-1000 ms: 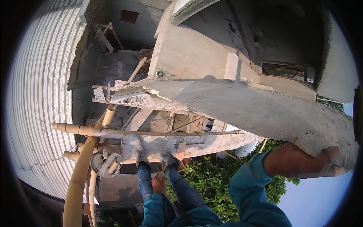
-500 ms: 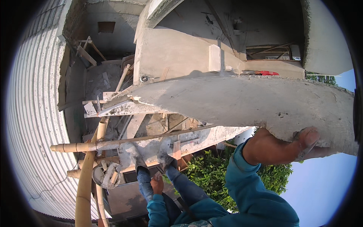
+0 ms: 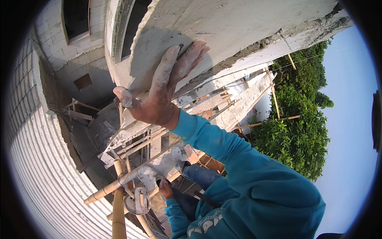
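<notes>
My right hand (image 3: 157, 89), whitened with cement dust, lies with fingers spread against the pale plastered face of a concrete wall edge (image 3: 223, 24). Its thumb points left, apart from the other fingers. Lower down, my left hand (image 3: 165, 190) is near my shin with its fingers curled; what it holds, if anything, is too small to make out. Close to that hand, a round bucket (image 3: 139, 202) with tools and mortar stains stands among bamboo poles. My cement-covered boots (image 3: 149, 175) stand on a plank.
A bamboo pole (image 3: 118, 215) rises at the lower left, crossed by another bamboo pole (image 3: 104, 193). White corrugated sheeting (image 3: 51, 167) runs along the left. Scaffold planks (image 3: 254, 89) stretch to the upper right, beside leafy trees (image 3: 286, 139). Rough mortar (image 3: 254, 48) lines the wall's lower edge.
My view has turned and tilted. My right hand has gone from gripping the beam's underside at the right to lying spread on the plastered face further left. My left hand stays low near my leg.
</notes>
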The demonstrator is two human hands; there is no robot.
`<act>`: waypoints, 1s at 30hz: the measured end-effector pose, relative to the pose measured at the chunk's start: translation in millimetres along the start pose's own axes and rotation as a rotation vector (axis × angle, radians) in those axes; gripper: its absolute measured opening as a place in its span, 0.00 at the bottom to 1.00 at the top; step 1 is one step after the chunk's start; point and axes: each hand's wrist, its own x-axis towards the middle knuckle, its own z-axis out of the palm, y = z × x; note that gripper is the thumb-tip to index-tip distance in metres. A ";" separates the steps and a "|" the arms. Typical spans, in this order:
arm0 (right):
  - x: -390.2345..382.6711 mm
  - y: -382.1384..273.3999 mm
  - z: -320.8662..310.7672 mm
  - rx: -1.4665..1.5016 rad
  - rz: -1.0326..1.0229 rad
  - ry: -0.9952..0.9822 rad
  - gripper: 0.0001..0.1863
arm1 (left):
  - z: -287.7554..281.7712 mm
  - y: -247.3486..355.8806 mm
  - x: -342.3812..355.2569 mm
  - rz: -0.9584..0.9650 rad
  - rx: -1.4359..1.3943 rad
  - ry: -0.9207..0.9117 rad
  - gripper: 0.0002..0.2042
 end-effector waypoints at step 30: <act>-284.3 230.7 -492.7 -0.294 1.463 -1.431 0.36 | -113.6 117.1 -37.3 0.572 1.501 -0.551 0.06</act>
